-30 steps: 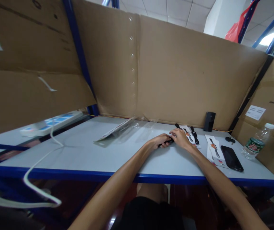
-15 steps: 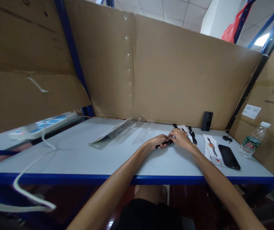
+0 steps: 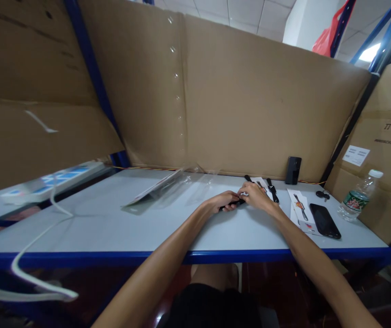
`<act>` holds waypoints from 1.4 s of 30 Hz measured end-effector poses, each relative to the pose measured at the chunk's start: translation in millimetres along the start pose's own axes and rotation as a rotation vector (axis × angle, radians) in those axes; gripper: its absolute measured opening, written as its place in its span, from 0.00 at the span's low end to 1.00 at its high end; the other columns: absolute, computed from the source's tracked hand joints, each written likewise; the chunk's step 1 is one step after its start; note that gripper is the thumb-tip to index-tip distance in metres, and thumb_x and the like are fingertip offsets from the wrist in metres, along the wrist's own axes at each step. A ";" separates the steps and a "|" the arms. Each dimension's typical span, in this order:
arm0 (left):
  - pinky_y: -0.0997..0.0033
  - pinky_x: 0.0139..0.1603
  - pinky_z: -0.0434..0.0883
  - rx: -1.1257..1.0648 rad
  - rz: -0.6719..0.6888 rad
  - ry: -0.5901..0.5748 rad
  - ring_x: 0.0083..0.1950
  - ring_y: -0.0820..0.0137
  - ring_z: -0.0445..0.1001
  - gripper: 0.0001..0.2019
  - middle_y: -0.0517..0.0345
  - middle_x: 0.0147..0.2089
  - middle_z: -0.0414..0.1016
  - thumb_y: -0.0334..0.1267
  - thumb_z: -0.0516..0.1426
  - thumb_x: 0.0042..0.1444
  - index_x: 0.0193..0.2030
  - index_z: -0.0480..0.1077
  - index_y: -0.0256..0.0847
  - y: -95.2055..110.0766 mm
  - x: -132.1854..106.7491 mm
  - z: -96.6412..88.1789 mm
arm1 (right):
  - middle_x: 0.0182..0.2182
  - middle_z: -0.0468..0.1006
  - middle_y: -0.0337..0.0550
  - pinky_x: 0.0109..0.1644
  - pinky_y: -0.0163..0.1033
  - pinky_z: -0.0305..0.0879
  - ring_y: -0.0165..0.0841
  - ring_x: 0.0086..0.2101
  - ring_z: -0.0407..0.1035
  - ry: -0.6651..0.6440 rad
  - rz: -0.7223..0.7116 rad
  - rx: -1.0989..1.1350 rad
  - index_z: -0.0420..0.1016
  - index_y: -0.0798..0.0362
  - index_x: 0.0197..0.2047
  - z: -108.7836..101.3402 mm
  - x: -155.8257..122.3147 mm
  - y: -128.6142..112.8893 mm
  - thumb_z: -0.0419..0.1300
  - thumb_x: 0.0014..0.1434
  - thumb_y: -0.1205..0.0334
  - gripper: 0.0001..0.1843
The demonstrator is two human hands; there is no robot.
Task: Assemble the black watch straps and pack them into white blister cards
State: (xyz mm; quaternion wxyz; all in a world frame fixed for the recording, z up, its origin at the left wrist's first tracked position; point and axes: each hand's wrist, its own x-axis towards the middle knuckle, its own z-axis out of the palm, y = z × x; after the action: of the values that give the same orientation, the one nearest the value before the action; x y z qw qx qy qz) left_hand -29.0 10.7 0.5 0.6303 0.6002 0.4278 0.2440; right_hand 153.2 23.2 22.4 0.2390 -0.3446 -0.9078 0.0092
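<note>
My left hand [image 3: 223, 200] and my right hand [image 3: 255, 195] meet over the grey table [image 3: 113, 223], both pinched on a black watch strap [image 3: 234, 203] that lies flat between them. The strap's far end [image 3: 247, 178] pokes out beyond my right hand's fingers. Just right of my right hand a second black watch [image 3: 272, 190] rests on a white card. Further right a long white box [image 3: 301, 210] printed with a watch lies beside a black phone [image 3: 325, 220].
Clear plastic sleeves [image 3: 161, 189] lie at the table's back left. A small black box [image 3: 293, 170] leans on the cardboard wall [image 3: 250, 100]. A water bottle [image 3: 359, 196] and black keys [image 3: 322, 195] sit at the right. A power strip [image 3: 50, 180] with white cable [image 3: 31, 241] is at the left.
The view has drifted slightly right and down. My hands have stayed together on the strap, with only small finger shifts.
</note>
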 end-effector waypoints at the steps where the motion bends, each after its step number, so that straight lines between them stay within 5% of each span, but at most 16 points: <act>1: 0.81 0.16 0.42 0.000 -0.005 0.001 0.15 0.82 0.47 0.02 0.70 0.20 0.58 0.33 0.53 0.58 0.37 0.62 0.39 0.4 -0.4 0.3 | 0.37 0.78 0.44 0.43 0.35 0.62 0.34 0.38 0.71 0.014 0.004 -0.012 0.86 0.50 0.39 -0.5 -0.4 1.1 0.63 0.59 0.74 0.12; 27: 0.80 0.17 0.42 0.002 -0.010 0.022 0.15 0.82 0.47 0.03 0.69 0.20 0.57 0.31 0.52 0.59 0.34 0.60 0.40 0.0 0.0 1.2 | 0.30 0.75 0.43 0.38 0.35 0.57 0.35 0.36 0.69 0.015 -0.102 -0.108 0.85 0.50 0.34 4.7 2.2 4.5 0.56 0.62 0.75 0.17; 42: 0.80 0.16 0.42 -0.001 -0.013 0.007 0.15 0.81 0.47 0.01 0.70 0.20 0.57 0.32 0.52 0.60 0.38 0.61 0.40 0.1 -0.4 1.6 | 0.31 0.84 0.43 0.37 0.32 0.63 0.32 0.33 0.75 0.045 0.362 0.091 0.85 0.54 0.38 8.8 8.9 -6.4 0.65 0.58 0.70 0.07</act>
State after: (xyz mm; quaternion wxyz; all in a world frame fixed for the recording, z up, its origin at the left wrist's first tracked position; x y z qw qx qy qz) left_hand -27.9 9.4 0.5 0.6306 0.5961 0.4338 0.2424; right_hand 139.7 25.2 19.5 0.2688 -0.4911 -0.8242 0.0853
